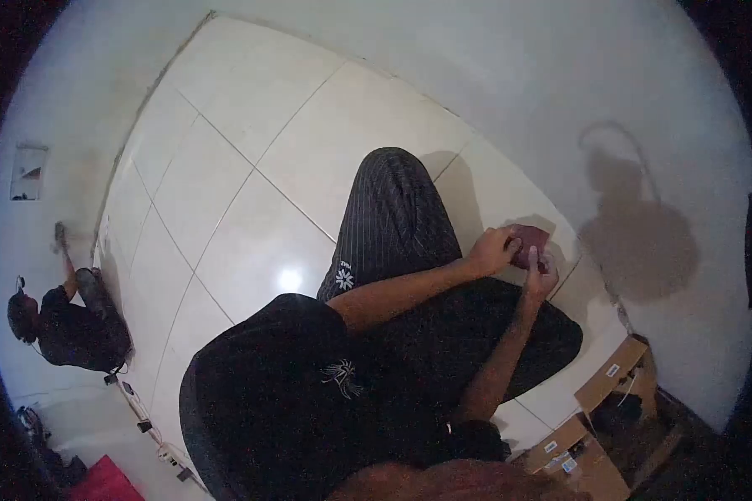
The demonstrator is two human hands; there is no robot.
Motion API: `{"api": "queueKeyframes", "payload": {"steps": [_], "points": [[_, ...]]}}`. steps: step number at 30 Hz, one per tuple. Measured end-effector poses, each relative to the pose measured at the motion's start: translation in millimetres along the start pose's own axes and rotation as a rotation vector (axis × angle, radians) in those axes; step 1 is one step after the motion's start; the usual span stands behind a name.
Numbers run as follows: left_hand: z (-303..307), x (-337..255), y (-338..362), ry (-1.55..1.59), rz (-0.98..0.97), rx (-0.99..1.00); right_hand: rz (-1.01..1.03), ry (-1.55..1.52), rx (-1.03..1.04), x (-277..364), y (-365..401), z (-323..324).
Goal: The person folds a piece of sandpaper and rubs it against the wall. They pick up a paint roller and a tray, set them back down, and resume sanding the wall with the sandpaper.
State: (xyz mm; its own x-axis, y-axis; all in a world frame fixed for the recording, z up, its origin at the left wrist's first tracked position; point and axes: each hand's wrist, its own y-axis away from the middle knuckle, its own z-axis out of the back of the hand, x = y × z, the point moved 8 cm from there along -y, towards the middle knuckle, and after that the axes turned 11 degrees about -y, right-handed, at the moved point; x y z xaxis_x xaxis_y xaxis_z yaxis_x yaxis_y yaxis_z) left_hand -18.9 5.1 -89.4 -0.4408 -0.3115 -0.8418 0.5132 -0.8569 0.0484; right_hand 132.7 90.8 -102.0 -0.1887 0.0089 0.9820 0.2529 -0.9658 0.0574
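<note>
The small maroon item (531, 240) is hard to make out. It is dim, blurred by the wide lens and partly covered by both hands, so I cannot tell what it is beyond being flat and dark red. It is held in the air above the white tile floor (267, 167), just past the person's crossed legs in striped trousers (397, 209), and its own shadow darkens the tile behind it.

The left hand (493, 250) is curled closed over the item's near-left edge. The right hand (541, 277) pinches the lower-right edge from below with its fingers bent. Each hand hides an end, so the full outline cannot be read. The exposed part seems to run across from one hand to the other, with a broad face turned up toward the camera and the far corner pointing toward the wall.

The wearer's dark shirt fills the lower middle and hides the lap. At the lower right, an open cardboard box (618, 376) is partly cut off by the dark rim of the view, and its contents are too dark to name. Another person (67, 326) sits far off by the left wall, small and distorted, with a power strip (140, 409) on the floor nearby.
</note>
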Motion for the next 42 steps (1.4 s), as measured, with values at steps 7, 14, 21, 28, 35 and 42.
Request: {"api": "queueKeyframes", "payload": {"steps": [7, 14, 21, 28, 35, 42], "points": [[-15.4, 12.2, -3.9, 0.032, -0.036, -0.025, 0.019, -0.099, -0.069, -30.9, -9.2, 16.3], [-8.4, 25.2, -0.5, -0.123, 0.077, 0.084, -0.234, -0.221, -0.132, -40.5, -1.0, 0.4], [5.5, 10.9, -2.8, 0.486, 0.006, 0.235, 0.085, -0.129, -0.279, -13.5, 5.3, -2.7], [-3.0, 4.5, -2.3, 0.343, 0.098, 0.324, -0.045, -0.074, -0.301, -23.4, 6.4, 0.3], [-5.0, -2.6, 4.5, 0.214, 0.017, 0.374, 0.027, 0.140, -0.473, -13.8, 16.3, 9.9], [7.0, -39.3, 10.4, 0.012, -0.392, 0.198, -0.165, -0.008, -0.314, -36.5, 5.0, 6.9]]}}
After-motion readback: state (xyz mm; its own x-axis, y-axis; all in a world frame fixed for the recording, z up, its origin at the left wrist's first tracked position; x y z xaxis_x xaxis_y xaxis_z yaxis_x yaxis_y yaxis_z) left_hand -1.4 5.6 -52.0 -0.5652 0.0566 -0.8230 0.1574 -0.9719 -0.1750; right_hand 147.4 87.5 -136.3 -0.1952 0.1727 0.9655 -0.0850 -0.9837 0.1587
